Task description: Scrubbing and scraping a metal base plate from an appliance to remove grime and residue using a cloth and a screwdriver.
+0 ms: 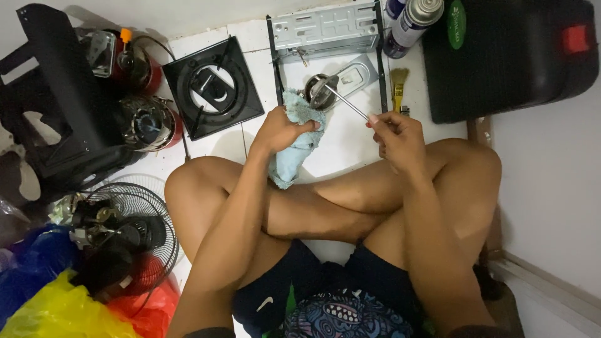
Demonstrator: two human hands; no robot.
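Observation:
I sit cross-legged on a white tiled floor [341,141]. My left hand [280,129] grips a light blue cloth [294,147] that hangs down over my knee. A round metal burner part [319,91] rests against the top of the cloth, just beyond my fingers. My right hand [395,133] pinches the near end of a thin metal rod [348,102], whose far end reaches into the burner part. Both hands are raised above my crossed legs.
A grey metal stove frame [325,28] lies ahead, a black square burner plate [213,84] to its left. Spray cans [413,22], a small brush [398,87] and a black case [513,56] sit to the right. A fan cage [125,231], bags and gas parts crowd the left.

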